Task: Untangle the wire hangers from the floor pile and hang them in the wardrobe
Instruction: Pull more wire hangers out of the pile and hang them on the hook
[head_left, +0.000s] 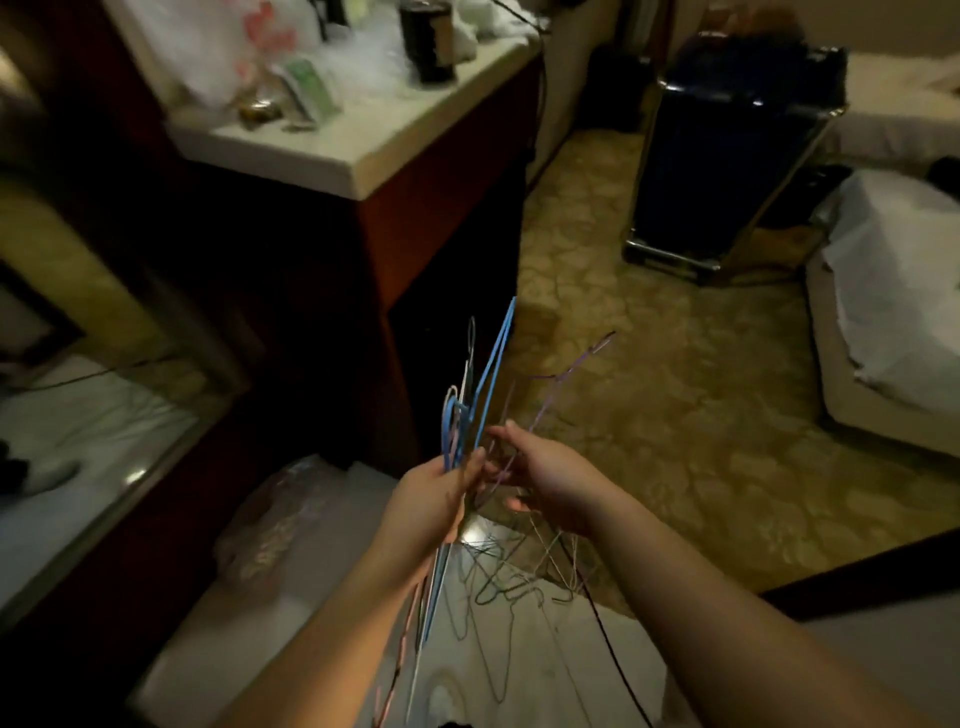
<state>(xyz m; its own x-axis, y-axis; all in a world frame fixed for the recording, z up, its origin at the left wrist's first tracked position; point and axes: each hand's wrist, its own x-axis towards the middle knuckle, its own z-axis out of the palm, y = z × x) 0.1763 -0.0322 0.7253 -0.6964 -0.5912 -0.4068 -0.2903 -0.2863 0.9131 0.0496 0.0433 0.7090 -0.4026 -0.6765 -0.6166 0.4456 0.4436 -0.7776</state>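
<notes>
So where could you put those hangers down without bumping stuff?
The carpet is bare between the cabinet, the dark luggage cart and the bed. The countertop is crowded at the back, and the floor under both hands holds a hanger pile.

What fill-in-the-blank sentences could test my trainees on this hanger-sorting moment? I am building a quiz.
1. The left hand grips a bundle whose brightest hanger is coloured ____.
2. The right hand fingers a thin ____ hanger.
3. The remaining tangled hangers lie on the ____.
4. The dark cylindrical container stands on the ____.

Missing words: blue; purple; floor; counter
</notes>
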